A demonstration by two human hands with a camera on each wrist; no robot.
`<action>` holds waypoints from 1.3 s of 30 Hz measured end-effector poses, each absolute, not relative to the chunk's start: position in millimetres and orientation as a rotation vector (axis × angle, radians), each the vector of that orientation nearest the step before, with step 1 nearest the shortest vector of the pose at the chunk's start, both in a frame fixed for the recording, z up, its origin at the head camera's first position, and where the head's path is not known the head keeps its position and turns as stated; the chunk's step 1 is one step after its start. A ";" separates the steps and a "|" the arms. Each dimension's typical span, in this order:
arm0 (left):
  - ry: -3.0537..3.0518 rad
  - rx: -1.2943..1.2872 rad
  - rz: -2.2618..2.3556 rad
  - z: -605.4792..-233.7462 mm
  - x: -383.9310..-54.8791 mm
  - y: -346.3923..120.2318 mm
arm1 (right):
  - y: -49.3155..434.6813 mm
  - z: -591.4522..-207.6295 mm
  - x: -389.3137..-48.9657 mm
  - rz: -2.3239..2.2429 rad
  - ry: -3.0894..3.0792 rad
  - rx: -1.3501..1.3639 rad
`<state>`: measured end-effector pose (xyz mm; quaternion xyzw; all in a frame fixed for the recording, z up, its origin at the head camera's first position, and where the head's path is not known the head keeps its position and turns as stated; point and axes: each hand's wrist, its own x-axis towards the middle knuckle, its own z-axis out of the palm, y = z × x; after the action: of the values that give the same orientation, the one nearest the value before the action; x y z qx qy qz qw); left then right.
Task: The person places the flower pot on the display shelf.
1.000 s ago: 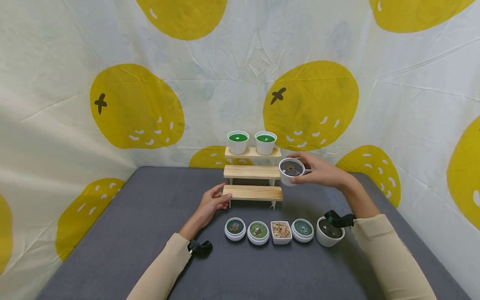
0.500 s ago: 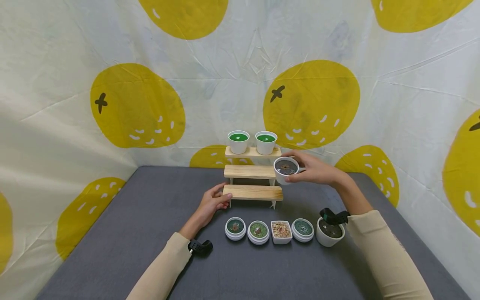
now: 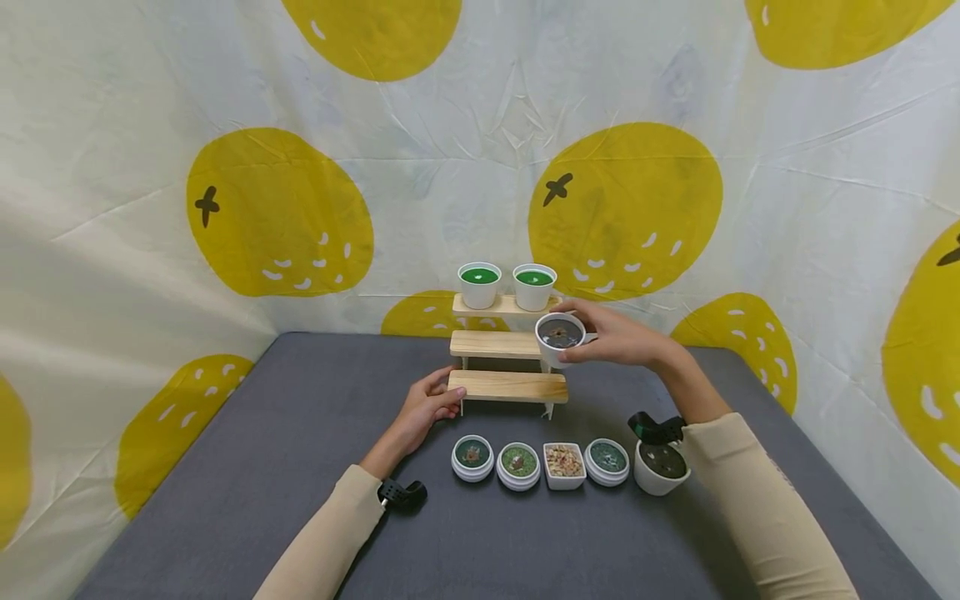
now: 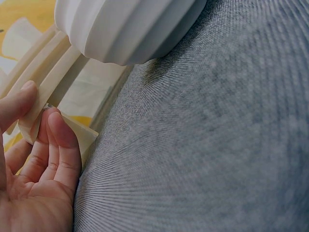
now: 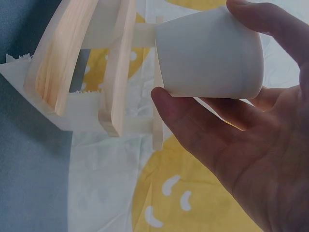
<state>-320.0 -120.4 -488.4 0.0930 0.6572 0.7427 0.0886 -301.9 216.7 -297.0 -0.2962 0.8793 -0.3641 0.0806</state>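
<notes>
A three-step wooden display stand [image 3: 508,386] stands on the grey cloth. My left hand [image 3: 420,408] grips the left end of its lowest step, thumb on top and fingers beneath, as the left wrist view shows. My right hand [image 3: 618,333] holds a white cup-shaped candle [image 3: 561,333] with a dark grey top, upright, between thumb and fingers. The cup overlaps the right end of the middle step [image 3: 491,343] in the head view. In the right wrist view the cup's side [image 5: 207,55] faces the camera beside the steps. Two white cups with green tops [image 3: 479,287] sit on the top step.
In front of the stand is a row: round white pots [image 3: 472,458], a square white dish [image 3: 564,467] with a crumbly filling, and a larger dark-topped cup [image 3: 660,468] at the right, near my right wrist. A patterned curtain [image 3: 450,200] hangs behind the table.
My right hand has carried the dark-topped cup candle leftward, over to the right end of the middle step. My left hand keeps its grip on the stand.
</notes>
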 end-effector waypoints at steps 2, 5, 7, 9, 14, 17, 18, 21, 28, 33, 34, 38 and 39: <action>1.960 0.276 2.206 -487.8 -319.7 -120.1 | 214.5 -297.6 -304.1 -1.096 2.622 -0.898; 1.962 0.273 2.205 -486.9 -319.4 -119.7 | 210.9 -297.6 -306.9 -1.099 2.614 -0.912; 1.961 0.269 2.209 -486.5 -319.3 -119.6 | 208.4 -297.1 -308.4 -1.091 2.619 -0.910; 1.963 0.268 2.213 -486.3 -319.1 -119.6 | 206.1 -296.1 -309.2 -1.080 2.622 -0.905; 1.966 0.265 2.216 -486.8 -319.2 -119.8 | 201.8 -294.2 -310.3 -1.064 2.622 -0.882; 1.963 0.267 2.215 -487.2 -319.6 -119.9 | 198.6 -292.8 -310.4 -1.076 2.606 -0.883; 1.962 0.268 2.215 -487.2 -319.5 -120.0 | 197.5 -292.6 -310.9 -1.081 2.601 -0.890; 1.962 0.271 2.215 -487.0 -319.6 -120.0 | 193.8 -291.5 -311.4 -1.096 2.590 -0.906; 1.968 0.276 2.207 -488.2 -320.6 -119.9 | 185.1 -290.7 -313.6 -1.119 2.586 -0.977; 1.981 0.275 2.204 -489.4 -320.9 -119.5 | 179.5 -291.5 -315.6 -1.116 2.597 -0.968; 1.985 0.276 2.205 -489.5 -320.8 -119.5 | 178.3 -291.6 -316.0 -1.117 2.601 -0.960; 1.981 0.271 2.214 -489.6 -320.7 -119.5 | 174.1 -292.0 -317.2 -1.120 2.613 -0.936; 1.979 0.268 2.214 -489.8 -320.7 -119.6 | 173.2 -292.5 -317.8 -1.119 2.617 -0.933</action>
<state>-320.7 -119.6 -489.8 0.0897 0.6616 0.7401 0.0799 -317.8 173.2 -292.5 -0.3107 0.8714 -0.3726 0.0729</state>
